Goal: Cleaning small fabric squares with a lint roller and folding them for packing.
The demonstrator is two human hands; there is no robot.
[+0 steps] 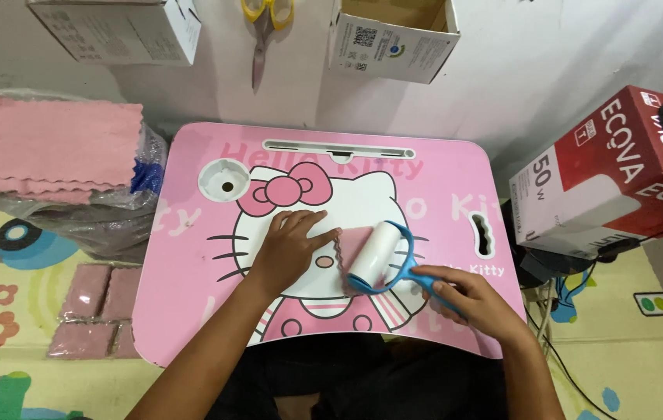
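Note:
A small pink cloth (356,247) with wavy edges lies flat in the middle of a pink lap table (440,194) printed with a cartoon cat. My left hand (291,243) rests flat on the table, its fingertips pressing the cloth's left edge. My right hand (467,299) grips the blue handle of a lint roller (374,260), whose white roll lies on the cloth's right part.
A stack of pink cloths (44,144) sits on a plastic bag at the left. Folded pink cloths (94,311) lie on the play mat. Two cardboard boxes (390,35) and yellow-handled scissors (265,27) lie beyond the table. A red and white box (611,175) stands at the right.

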